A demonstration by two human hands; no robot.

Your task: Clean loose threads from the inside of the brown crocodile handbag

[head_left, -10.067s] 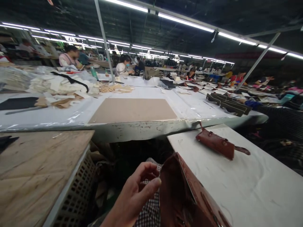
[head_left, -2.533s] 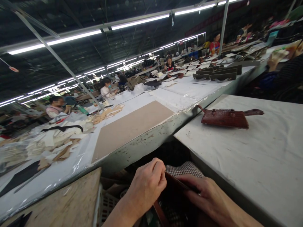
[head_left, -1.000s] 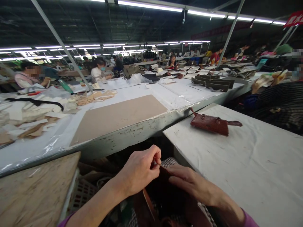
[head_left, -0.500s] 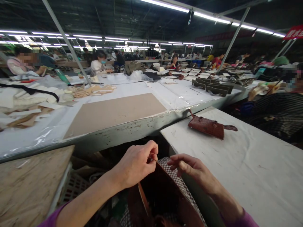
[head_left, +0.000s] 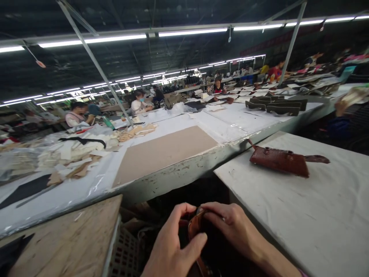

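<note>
A brown leather piece (head_left: pixel 195 226), its lower part dark and shadowed, is low in the middle of the head view, between both hands. My right hand (head_left: pixel 235 227) pinches its upper edge with thumb and fingers. Around its left side curves my left hand (head_left: pixel 177 244), thumb and fingers apart, with the fingertips close to the same edge; whether they touch it cannot be made out. On the white table (head_left: pixel 302 207) to the right lies a brown textured leather piece (head_left: pixel 279 161) with a strap at each end.
A long white worktable (head_left: pixel 225 130) crosses ahead, bearing a beige sheet (head_left: pixel 167 154), fabric scraps (head_left: pixel 75 157) and dark green pieces (head_left: pixel 285 104). At lower left are a wooden board (head_left: pixel 72 238) and a plastic crate (head_left: pixel 125 250). Other people sit farther back.
The view has turned left and tilted. My right hand has come in to pinch the leather edge. My left hand has opened from its pinch and now curves beside the piece.
</note>
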